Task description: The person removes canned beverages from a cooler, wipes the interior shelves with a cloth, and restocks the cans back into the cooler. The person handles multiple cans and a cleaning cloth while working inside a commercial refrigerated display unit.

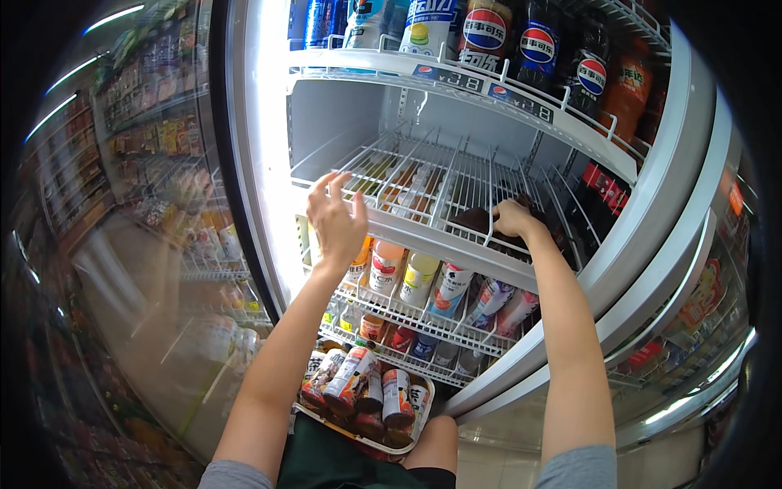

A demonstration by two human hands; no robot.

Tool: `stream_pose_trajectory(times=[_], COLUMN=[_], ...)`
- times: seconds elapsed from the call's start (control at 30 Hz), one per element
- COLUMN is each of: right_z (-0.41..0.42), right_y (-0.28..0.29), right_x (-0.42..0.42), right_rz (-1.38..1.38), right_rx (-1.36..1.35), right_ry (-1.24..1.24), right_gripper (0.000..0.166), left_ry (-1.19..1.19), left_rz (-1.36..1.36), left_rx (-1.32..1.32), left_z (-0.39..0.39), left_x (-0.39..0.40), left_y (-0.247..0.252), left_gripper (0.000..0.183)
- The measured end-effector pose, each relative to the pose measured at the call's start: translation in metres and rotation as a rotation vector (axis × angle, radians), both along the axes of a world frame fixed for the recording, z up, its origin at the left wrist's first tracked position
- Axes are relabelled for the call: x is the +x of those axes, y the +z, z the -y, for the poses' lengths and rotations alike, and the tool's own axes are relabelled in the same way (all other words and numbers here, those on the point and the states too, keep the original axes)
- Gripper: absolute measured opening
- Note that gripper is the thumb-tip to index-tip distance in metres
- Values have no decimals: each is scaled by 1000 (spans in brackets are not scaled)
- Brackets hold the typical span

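Note:
In the head view, my right hand (514, 219) grips a dark brown cloth (473, 219) on the right part of a white wire shelf (421, 183) inside an open drinks refrigerator. Some of the cloth is hidden by my fingers and the shelf wires. Over the left end of the shelf's front rail (440, 241), my left hand (336, 217) is raised with its fingers apart, holding nothing. Whether its fingertips touch the rail, I cannot tell.
Pepsi bottles (537, 46) line the upper shelf; drink bottles (418, 278) fill the racks below. By my knees, a white-rimmed basket (427, 397) holds several labelled bottles (351, 379). The glass door (153, 244) stands open at left; a door handle (678, 299) curves at right.

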State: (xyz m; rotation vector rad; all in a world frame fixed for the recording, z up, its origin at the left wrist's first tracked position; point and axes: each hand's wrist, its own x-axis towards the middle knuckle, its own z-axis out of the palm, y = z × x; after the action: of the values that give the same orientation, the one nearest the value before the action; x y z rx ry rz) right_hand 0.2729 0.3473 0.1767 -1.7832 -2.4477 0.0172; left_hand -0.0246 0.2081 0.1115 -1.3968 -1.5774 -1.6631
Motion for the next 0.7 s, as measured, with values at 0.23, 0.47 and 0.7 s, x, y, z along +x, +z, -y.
stream_pose_trajectory(times=[0.23, 0.47, 0.7], right_z=[-35, -54, -41], right_y=[-3, 2, 20], right_x=[-5, -32, -38], right_rz=[-40, 44, -714], right_rx=[-97, 72, 581], right_ry=[15, -162, -333], right_gripper=[40, 30, 33], left_ry=[-182, -94, -110], left_rz=[-133, -183, -186], left_rx=[-76, 164, 164], left_z=[-22, -36, -36], left_x=[8, 6, 8], left_y=[6, -6, -6], left_gripper=[20, 23, 27])
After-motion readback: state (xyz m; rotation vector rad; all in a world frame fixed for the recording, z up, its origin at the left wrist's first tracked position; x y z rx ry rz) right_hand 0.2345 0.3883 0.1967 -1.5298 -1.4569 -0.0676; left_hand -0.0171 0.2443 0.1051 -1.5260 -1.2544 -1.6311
